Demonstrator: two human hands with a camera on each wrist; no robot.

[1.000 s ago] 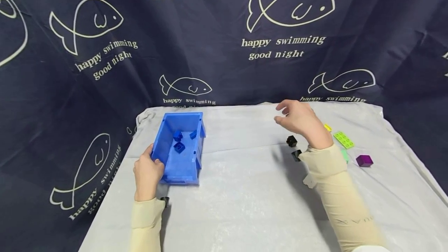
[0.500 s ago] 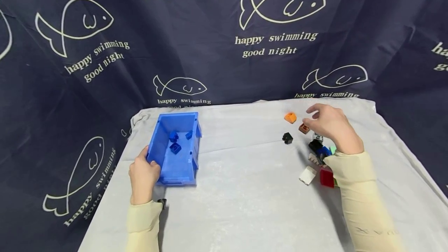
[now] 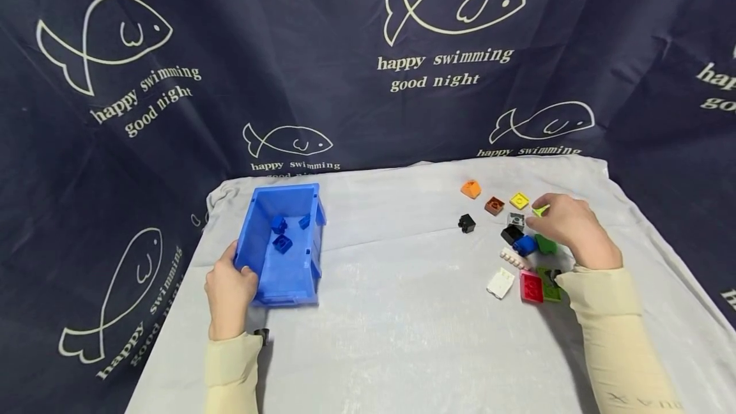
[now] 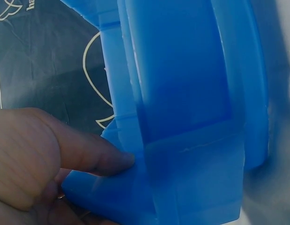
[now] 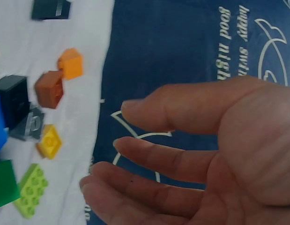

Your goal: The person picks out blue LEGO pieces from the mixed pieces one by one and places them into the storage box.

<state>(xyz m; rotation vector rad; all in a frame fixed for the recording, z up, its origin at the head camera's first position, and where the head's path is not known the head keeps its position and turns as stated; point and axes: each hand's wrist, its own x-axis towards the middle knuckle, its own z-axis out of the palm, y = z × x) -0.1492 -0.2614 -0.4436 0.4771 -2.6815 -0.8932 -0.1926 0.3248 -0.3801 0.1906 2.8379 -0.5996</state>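
Note:
My left hand [image 3: 228, 289] grips the near left wall of a blue plastic bin [image 3: 285, 280], thumb on the wall in the left wrist view. Several small blue building blocks [image 3: 282, 244] lie in the bin. On the right, my right hand [image 3: 575, 225] is over a spread of toy building blocks, its fingers loosely bent with nothing between them in the right wrist view. Nearest to it are a lime green brick [image 5: 31, 190], a yellow block [image 3: 519, 200], a grey block [image 3: 515, 220] and a green block [image 3: 545, 244]. The wrist hides part of the spread.
Around the right hand lie an orange block [image 3: 471, 189], a brown block [image 3: 494, 206], black blocks [image 3: 467, 223], a blue block [image 3: 524, 246], white blocks [image 3: 501, 283] and a red block [image 3: 531, 287]. A white cloth [image 3: 391, 337] covers the table; a dark fish-print curtain [image 3: 345, 69] hangs behind.
My right hand has moved right and down over the blocks, uncovering the orange, brown and yellow ones. The left hand keeps its hold on the bin. The head view has turned slightly right.

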